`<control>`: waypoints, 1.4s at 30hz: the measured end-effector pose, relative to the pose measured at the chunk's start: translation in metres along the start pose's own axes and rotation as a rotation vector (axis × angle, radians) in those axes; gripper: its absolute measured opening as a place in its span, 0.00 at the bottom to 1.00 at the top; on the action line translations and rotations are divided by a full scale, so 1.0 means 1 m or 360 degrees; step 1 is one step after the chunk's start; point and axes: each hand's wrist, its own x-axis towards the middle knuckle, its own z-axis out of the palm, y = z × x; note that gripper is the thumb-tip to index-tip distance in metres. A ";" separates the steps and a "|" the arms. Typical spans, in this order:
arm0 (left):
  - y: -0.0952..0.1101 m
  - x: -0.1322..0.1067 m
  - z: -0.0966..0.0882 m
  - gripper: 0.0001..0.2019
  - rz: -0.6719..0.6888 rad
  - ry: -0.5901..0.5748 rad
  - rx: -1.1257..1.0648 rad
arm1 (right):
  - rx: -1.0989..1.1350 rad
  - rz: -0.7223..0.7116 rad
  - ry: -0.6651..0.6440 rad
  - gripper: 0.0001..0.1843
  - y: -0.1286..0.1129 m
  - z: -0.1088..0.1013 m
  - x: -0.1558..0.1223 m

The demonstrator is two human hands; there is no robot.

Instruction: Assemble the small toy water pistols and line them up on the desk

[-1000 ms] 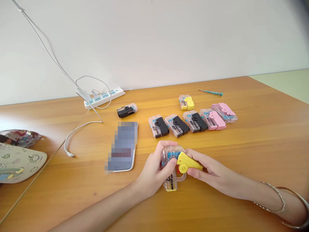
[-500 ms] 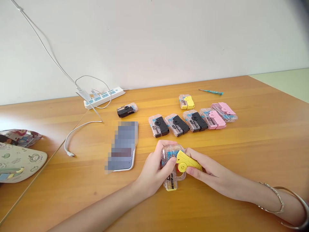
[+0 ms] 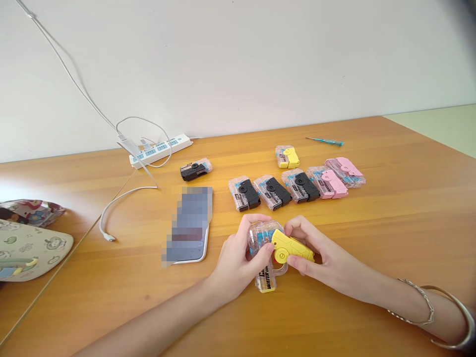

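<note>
Above the near part of the table I hold a folding toy water gun (image 3: pixel 266 278) with a clear body, blue inner parts and a yellow swing-out handle. My left hand (image 3: pixel 241 258) grips the clear body, its thumb against the yellow hinge end. Around the yellow handle, which sticks out to the right, are the thumb and fingers of my right hand (image 3: pixel 312 245). Beyond my hands lie several folded water guns: black-handled ones (image 3: pixel 273 192), two pink-handled ones (image 3: pixel 329 182), and a yellow-handled one (image 3: pixel 287 157) farther back. Another black-handled gun (image 3: pixel 196 169) lies apart at the left.
A phone (image 3: pixel 189 228) lies left of my hands. Behind it are a white power strip (image 3: pixel 161 150) and a loose white cable (image 3: pixel 128 192). A teal screwdriver (image 3: pixel 325 141) rests near the wall. A patterned pouch (image 3: pixel 33 250) sits at the left edge of the wooden table (image 3: pixel 334 317).
The water gun has tilted slightly and its lower end has shifted a little right. My right fingers have lifted and loosened somewhat on the yellow handle. Everything else is still.
</note>
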 end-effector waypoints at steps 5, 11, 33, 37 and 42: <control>0.000 0.000 0.000 0.15 0.0008 -0.0003 -0.0023 | -0.0028 0.0083 0.0049 0.11 0.002 0.000 -0.002; 0.001 0.000 0.000 0.17 -0.0013 -0.0002 -0.0044 | 0.0049 0.0075 0.0193 0.15 0.006 0.000 -0.001; -0.003 0.000 -0.001 0.13 0.1019 0.0426 0.0325 | -0.0821 -0.1086 0.0378 0.26 0.016 -0.011 0.000; -0.002 -0.001 -0.002 0.11 0.1037 0.0434 0.0367 | -0.0836 -0.1070 0.0414 0.20 0.015 -0.010 -0.001; -0.003 0.000 0.000 0.12 0.0966 0.0398 0.0330 | -0.0874 -0.1061 0.0434 0.21 0.015 -0.012 0.000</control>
